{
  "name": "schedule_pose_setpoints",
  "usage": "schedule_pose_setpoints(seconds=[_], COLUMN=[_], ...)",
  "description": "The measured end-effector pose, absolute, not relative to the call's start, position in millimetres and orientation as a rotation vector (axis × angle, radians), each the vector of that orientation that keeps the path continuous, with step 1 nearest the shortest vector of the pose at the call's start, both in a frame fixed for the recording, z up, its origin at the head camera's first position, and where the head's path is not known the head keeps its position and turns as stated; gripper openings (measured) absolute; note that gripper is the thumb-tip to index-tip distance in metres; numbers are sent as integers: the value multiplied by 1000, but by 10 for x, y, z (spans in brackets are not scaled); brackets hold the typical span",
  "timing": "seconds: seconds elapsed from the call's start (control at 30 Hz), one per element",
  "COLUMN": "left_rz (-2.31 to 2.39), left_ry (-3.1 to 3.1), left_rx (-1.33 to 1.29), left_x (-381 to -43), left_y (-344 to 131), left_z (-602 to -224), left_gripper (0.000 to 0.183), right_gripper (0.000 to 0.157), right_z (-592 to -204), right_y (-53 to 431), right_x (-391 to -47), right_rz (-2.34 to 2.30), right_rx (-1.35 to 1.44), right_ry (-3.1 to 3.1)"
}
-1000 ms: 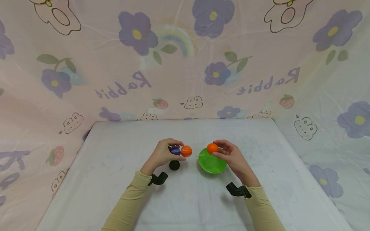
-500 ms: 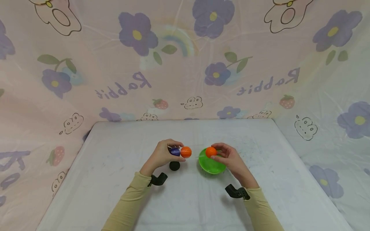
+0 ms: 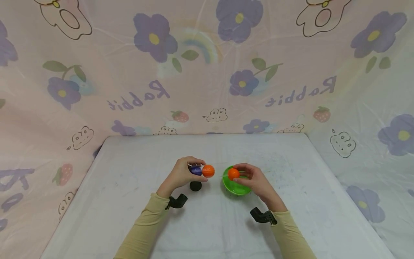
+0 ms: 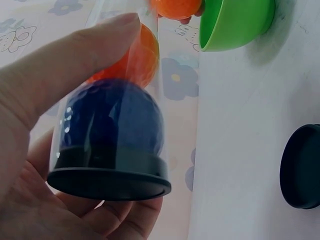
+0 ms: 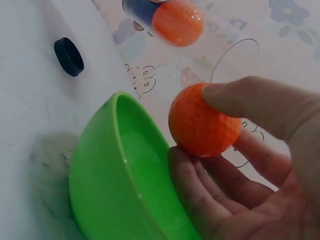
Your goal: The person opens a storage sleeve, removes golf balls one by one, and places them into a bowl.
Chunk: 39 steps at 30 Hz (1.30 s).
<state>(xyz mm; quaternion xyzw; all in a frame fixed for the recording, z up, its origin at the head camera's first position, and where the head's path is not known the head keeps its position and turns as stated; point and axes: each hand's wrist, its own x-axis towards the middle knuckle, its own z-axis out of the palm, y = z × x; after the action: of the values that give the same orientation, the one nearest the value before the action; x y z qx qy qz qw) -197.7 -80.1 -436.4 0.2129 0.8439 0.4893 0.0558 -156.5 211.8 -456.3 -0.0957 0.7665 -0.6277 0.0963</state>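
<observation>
My left hand [image 3: 182, 173] grips a clear tube [image 5: 222, 36] lying sideways above the table, its open end toward the right. Inside it sit a dark blue golf ball [image 4: 112, 117] by the black base and an orange golf ball [image 5: 177, 22] beside that. Between thumb and fingers, my right hand [image 3: 255, 177] pinches another orange golf ball [image 5: 202, 122] just off the tube's open mouth. Below this ball stands a green bowl [image 5: 95, 170], and its visible inside shows no balls. A round black cap [image 4: 302, 167] lies on the table beneath my left hand.
The white-covered table [image 3: 136, 223] stretches out around both hands. A patterned cloth [image 3: 207, 79] hangs behind it and at both sides. Black camera mounts [image 3: 263, 216] stick out from both wrists.
My right hand has moved left and slightly down with the orange golf ball, closer to the tube's mouth. My left hand and the tube have hardly moved.
</observation>
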Motion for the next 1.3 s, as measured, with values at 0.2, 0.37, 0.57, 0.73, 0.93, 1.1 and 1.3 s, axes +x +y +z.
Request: schedule_pose_setpoints(seconds=[0.2, 0.37, 0.57, 0.73, 0.93, 1.1, 1.3], left_rz=[1491, 1481, 1489, 1487, 1486, 1486, 1484], left_ry=[2554, 2558, 2549, 2549, 2551, 2558, 2553], left_rx=[644, 636, 636, 631, 631, 634, 639], left_x=[-1963, -1959, -1955, -1950, -1951, -1953, -1955], left_y=[-803, -797, -796, -800, -800, -797, -786], left_z=[-4361, -4380, -4388, -4383, -4384, -4383, -4407], left_gripper=[48, 48, 48, 48, 48, 48, 48], right_gripper=[43, 43, 44, 42, 39, 38, 37], right_z=[-4563, -4579, -4608, -4543, -4393, -4499, -4662], right_y=[2103, 2087, 2064, 2028, 1989, 2002, 2034], right_x=[-1572, -1584, -1598, -1576, -1511, -1550, -1620], right_rz=[-1807, -1747, -1669, -1626, -1579, -1543, -1485], right_rx=[-295, -320, -327, -344, -415, -446, -416], right_ry=[2293, 2340, 2373, 2370, 2409, 2468, 2524])
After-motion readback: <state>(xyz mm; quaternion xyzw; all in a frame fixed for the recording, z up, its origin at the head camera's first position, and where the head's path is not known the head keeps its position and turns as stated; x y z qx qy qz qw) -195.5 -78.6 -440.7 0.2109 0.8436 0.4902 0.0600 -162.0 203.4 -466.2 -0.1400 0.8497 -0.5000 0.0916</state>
